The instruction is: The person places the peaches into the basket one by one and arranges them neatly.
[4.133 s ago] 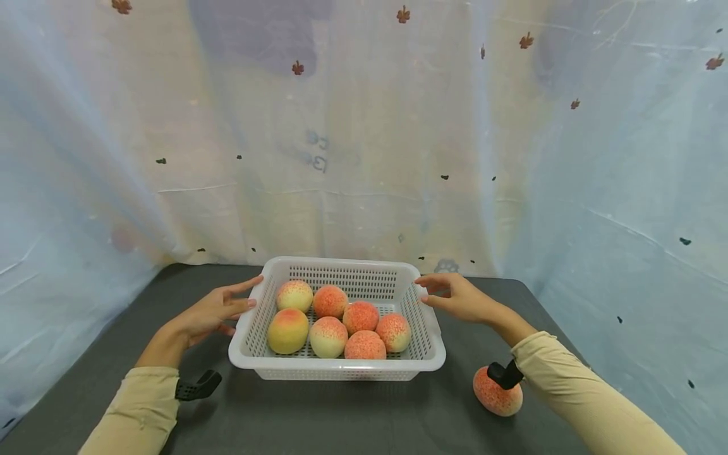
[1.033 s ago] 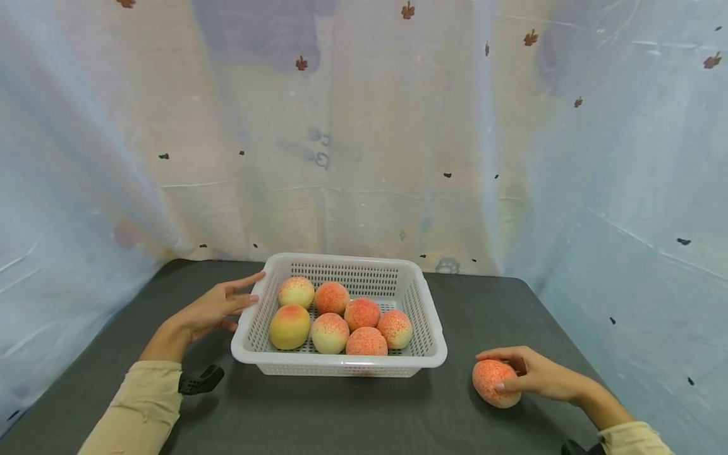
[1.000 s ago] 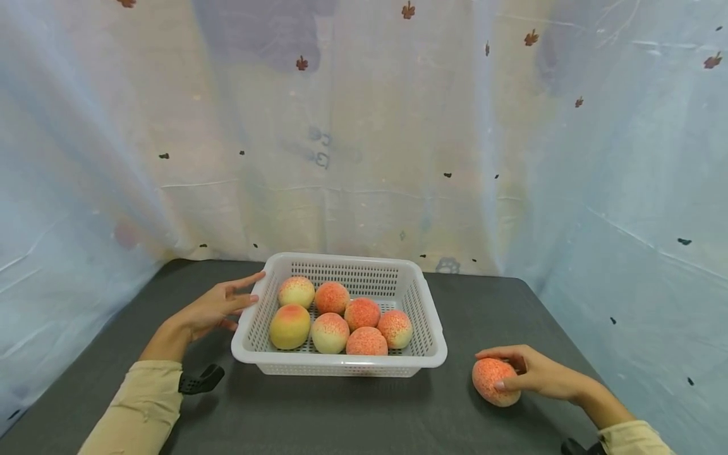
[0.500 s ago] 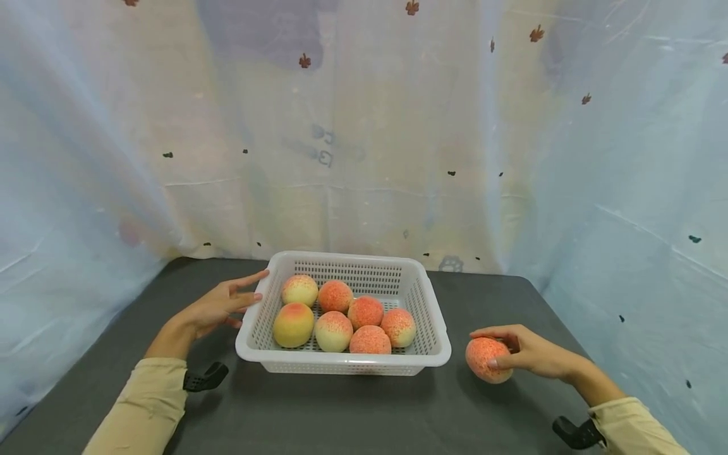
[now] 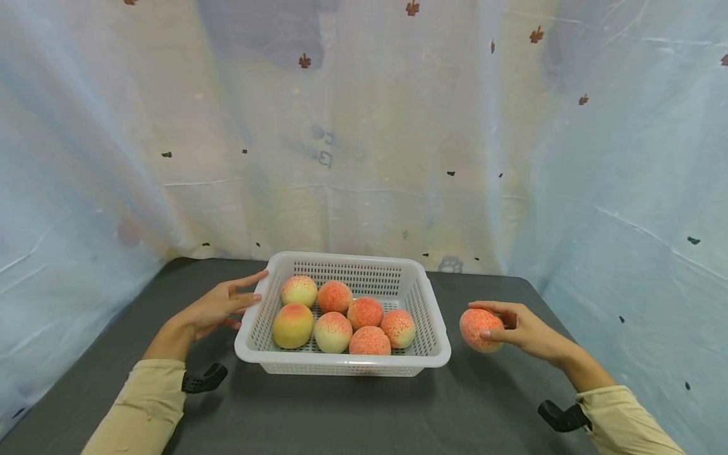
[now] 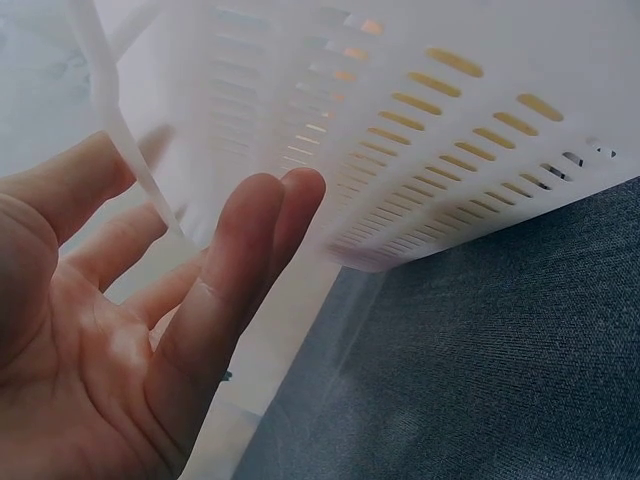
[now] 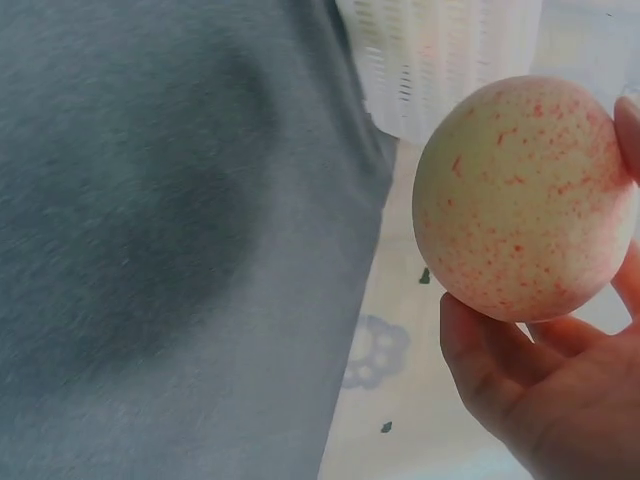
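Observation:
My right hand [image 5: 529,328] holds a speckled red-orange peach [image 5: 480,330] between thumb and fingers, to the right of the white basket [image 5: 341,359]. In the right wrist view the same peach [image 7: 520,200] shows its pale, red-flecked side, raised over the dark table. My left hand [image 5: 218,309] rests at the basket's left rim, its fingers mostly straight. From the left wrist view, fingertips of the left hand [image 6: 120,330] lie at the rim and beside the slotted wall [image 6: 440,150]. Several peaches sit inside the basket, among them a yellow one [image 5: 292,326] at the left.
The basket stands on a dark grey table [image 5: 318,417], well in from its front. A pale patterned plastic curtain [image 5: 364,189] hangs behind and along both sides. Black wrist-worn mounts [image 5: 206,379] stick out from both sleeves.
The right hand has left the basket's right rim, gripped the peach on the table and lifted it up and slightly left. The left hand has stayed at the left rim.

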`<state>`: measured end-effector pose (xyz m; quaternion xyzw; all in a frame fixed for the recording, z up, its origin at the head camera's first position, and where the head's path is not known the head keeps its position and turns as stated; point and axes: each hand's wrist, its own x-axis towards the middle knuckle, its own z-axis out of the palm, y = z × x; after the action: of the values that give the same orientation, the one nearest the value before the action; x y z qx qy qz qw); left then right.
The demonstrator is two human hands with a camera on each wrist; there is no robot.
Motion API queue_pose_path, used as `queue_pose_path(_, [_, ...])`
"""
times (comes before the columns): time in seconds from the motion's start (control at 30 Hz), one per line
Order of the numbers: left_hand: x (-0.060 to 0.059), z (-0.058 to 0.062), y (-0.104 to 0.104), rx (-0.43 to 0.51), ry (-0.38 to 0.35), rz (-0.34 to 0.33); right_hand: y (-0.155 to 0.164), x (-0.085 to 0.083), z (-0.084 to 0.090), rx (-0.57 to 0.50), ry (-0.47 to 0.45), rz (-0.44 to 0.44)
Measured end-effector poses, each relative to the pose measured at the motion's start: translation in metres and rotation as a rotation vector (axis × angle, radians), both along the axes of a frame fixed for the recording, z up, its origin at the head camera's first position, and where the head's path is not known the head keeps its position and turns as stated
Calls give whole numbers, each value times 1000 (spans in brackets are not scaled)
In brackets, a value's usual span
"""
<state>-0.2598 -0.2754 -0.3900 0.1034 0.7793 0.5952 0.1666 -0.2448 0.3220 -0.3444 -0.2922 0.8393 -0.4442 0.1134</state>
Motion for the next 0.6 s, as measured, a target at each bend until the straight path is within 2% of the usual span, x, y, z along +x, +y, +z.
queue_pose_path(0.13, [0,1,2,-12,1,4,-3,-2,2,-6,-4,-38])
queue_pose_path(0.6, [-1,-1,-1,-29,6,22,-26,-14,3,-60,47,-68])
